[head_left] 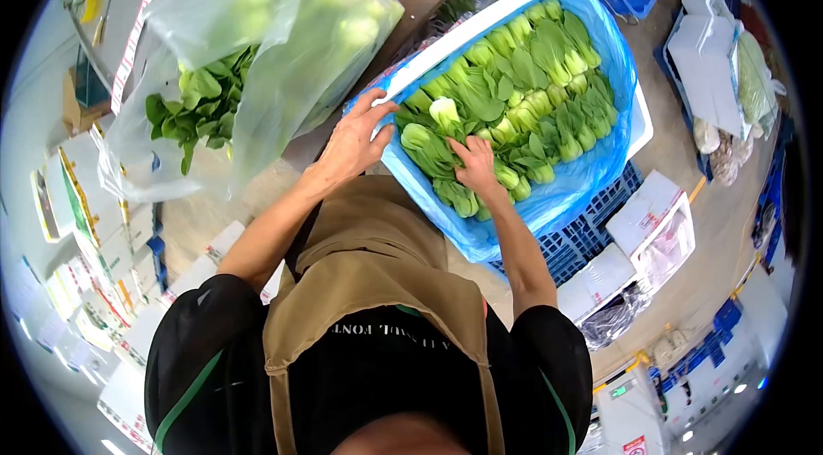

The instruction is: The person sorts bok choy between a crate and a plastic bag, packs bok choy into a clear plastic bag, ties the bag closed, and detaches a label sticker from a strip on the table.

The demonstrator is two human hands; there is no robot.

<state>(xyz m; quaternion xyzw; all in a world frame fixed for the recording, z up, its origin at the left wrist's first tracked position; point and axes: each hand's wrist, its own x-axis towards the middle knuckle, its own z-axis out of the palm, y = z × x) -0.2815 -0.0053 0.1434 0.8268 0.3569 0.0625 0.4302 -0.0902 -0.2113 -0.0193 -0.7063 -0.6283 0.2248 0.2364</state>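
In the middle of the frame, a pale-ended green bunch [444,114], just up and a bit left from the fingers of the right hand [477,165]. Seems to lie with the fat pale end up and the leafy end down toward those fingers, but hard to be sure. Nearer to the right hand than to the left hand [347,148], though not far from either. Packed among rows of other greens [561,56] in a white box [471,37] with a blue liner [549,213].

On the right hand, fingertips down in the leaves; cannot tell if pinching or just touching. On the left hand, fingers spread apart at the left edge of the box; cannot tell if pressing on it.

Hidden: the leaf tips, tucked in with the others. At upper left, more greens, blurry through a cloudy bag [330,35].
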